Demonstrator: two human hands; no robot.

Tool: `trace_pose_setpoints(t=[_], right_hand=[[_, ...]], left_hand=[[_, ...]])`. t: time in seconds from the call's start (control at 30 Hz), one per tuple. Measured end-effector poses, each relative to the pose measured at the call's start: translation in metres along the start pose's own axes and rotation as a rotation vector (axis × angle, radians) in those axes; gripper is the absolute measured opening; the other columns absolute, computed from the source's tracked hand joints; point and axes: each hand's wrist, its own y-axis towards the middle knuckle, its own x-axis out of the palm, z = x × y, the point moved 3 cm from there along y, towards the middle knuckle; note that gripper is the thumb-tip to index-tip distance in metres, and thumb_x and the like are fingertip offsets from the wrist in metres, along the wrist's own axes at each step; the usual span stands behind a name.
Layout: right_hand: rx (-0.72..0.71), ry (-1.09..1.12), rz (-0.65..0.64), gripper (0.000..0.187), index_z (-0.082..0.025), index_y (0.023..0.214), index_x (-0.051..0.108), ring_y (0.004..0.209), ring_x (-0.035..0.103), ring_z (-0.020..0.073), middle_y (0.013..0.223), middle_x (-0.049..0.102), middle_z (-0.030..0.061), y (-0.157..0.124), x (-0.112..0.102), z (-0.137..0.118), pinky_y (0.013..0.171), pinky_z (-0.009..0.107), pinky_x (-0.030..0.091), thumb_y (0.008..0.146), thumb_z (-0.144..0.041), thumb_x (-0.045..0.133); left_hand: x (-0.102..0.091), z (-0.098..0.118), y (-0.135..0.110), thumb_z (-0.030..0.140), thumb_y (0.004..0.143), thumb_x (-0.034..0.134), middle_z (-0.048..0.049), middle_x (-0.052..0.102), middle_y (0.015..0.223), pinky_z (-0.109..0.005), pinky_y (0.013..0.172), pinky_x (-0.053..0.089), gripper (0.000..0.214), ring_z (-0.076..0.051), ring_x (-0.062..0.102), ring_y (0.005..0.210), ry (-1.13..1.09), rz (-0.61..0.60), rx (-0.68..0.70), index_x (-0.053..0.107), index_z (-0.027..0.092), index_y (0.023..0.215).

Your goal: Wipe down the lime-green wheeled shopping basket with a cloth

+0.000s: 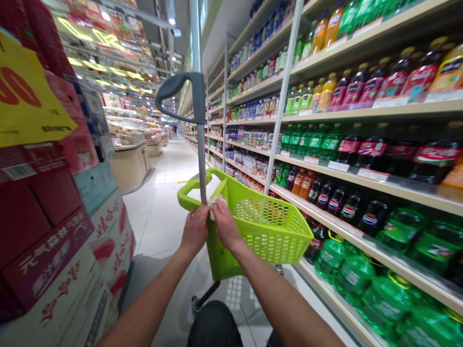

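Note:
A lime-green wheeled shopping basket stands in the aisle before me, its perforated walls showing nothing inside that I can make out. From its near left part rises a metal pole with a dark grey loop handle. My left hand is wrapped round the foot of this pole, at the basket's rim. Right beside it, my right hand presses a crumpled whitish cloth against the rim close to the pole. Its fingers are bent over the cloth.
Shelves of bottled drinks run along the right, with large green bottles at the bottom. Stacked cartons and a yellow price sign crowd the left. Farther off, display counters line the white-tiled aisle. My knee is below the basket.

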Motion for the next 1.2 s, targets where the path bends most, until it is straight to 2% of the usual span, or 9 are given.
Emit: trace_pose_setpoints(t=[0.2, 0.33, 0.47, 0.7, 0.8, 0.9, 0.97, 1.1, 1.2], right_hand=[[0.212, -0.139, 0.041, 0.041, -0.013, 0.114, 0.056, 0.126, 0.032, 0.0228, 0.129, 0.046, 0.0138, -0.060, -0.043, 0.084, 0.102, 0.048, 0.028, 0.080, -0.004, 0.035], [0.140, -0.108, 0.030, 0.046, -0.011, 0.118, 0.052, 0.126, 0.032, 0.0217, 0.131, 0.044, 0.0146, -0.047, -0.022, 0.064, 0.104, 0.045, 0.028, 0.077, 0.000, 0.035], [0.016, -0.071, -0.004, 0.046, -0.013, 0.119, 0.051, 0.129, 0.026, 0.0197, 0.132, 0.043, 0.0125, -0.038, -0.008, 0.044, 0.104, 0.042, 0.029, 0.077, -0.001, 0.038], [0.285, -0.264, 0.148, 0.041, -0.012, 0.110, 0.057, 0.127, 0.030, 0.0229, 0.127, 0.047, 0.0147, -0.121, -0.095, 0.146, 0.101, 0.050, 0.029, 0.078, -0.003, 0.034], [0.300, -0.254, 0.170, 0.048, -0.011, 0.113, 0.055, 0.127, 0.030, 0.0217, 0.128, 0.046, 0.0151, -0.121, -0.085, 0.136, 0.102, 0.049, 0.029, 0.073, 0.002, 0.032], [0.175, -0.201, 0.059, 0.055, -0.013, 0.118, 0.052, 0.129, 0.025, 0.0194, 0.132, 0.043, 0.0128, -0.102, -0.052, 0.101, 0.103, 0.044, 0.030, 0.069, 0.005, 0.034], [0.109, -0.201, -0.003, 0.055, -0.014, 0.118, 0.051, 0.131, 0.022, 0.0187, 0.134, 0.041, 0.0115, -0.101, -0.048, 0.093, 0.103, 0.043, 0.030, 0.069, 0.005, 0.035], [0.159, -0.284, 0.027, 0.048, -0.017, 0.114, 0.054, 0.129, 0.028, 0.0180, 0.131, 0.044, 0.0095, -0.145, -0.107, 0.141, 0.101, 0.043, 0.033, 0.075, -0.001, 0.033], [0.357, -0.404, 0.187, 0.045, -0.015, 0.113, 0.055, 0.128, 0.027, 0.0206, 0.132, 0.042, 0.0110, -0.185, -0.155, 0.184, 0.102, 0.047, 0.030, 0.074, -0.006, 0.034]], left_hand=[[-0.006, -0.002, 0.002, 0.003, 0.072, 0.032, -0.0119, 0.054, 0.121, -0.040, 0.101, 0.026, 0.047, -0.019, 0.044, 0.118, 0.016, 0.026, 0.007, 0.047, 0.011, 0.116], [0.006, 0.015, 0.007, 0.004, 0.075, 0.029, -0.0098, 0.047, 0.129, -0.040, 0.105, 0.020, 0.051, -0.018, 0.038, 0.123, 0.064, -0.075, 0.035, 0.044, 0.013, 0.122], [0.022, 0.024, 0.009, 0.007, 0.078, 0.027, -0.0102, 0.045, 0.131, -0.051, 0.106, 0.012, 0.050, -0.023, 0.033, 0.126, 0.113, -0.212, 0.077, 0.044, 0.015, 0.124], [0.031, 0.022, 0.002, 0.006, 0.078, 0.024, -0.0118, 0.037, 0.136, -0.055, 0.105, 0.009, 0.052, -0.024, 0.023, 0.130, 0.135, -0.219, 0.045, 0.041, 0.010, 0.127], [0.032, 0.025, 0.001, 0.007, 0.078, 0.024, -0.0124, 0.035, 0.137, -0.055, 0.105, 0.010, 0.052, -0.025, 0.022, 0.131, 0.131, -0.202, 0.012, 0.039, 0.009, 0.128], [0.032, 0.025, 0.001, 0.007, 0.078, 0.023, -0.0126, 0.034, 0.138, -0.056, 0.105, 0.010, 0.052, -0.025, 0.022, 0.131, 0.131, -0.197, 0.016, 0.038, 0.009, 0.129], [0.032, 0.024, 0.001, 0.007, 0.078, 0.023, -0.0125, 0.033, 0.138, -0.057, 0.104, 0.010, 0.053, -0.025, 0.022, 0.131, 0.129, -0.198, 0.019, 0.037, 0.010, 0.129], [0.031, 0.022, 0.001, 0.007, 0.078, 0.022, -0.0129, 0.033, 0.138, -0.057, 0.104, 0.009, 0.053, -0.025, 0.022, 0.131, 0.134, -0.202, 0.000, 0.036, 0.010, 0.130], [0.032, 0.024, 0.001, 0.008, 0.079, 0.022, -0.0131, 0.032, 0.138, -0.056, 0.104, 0.010, 0.053, -0.025, 0.021, 0.131, 0.132, -0.201, -0.010, 0.036, 0.009, 0.130]])
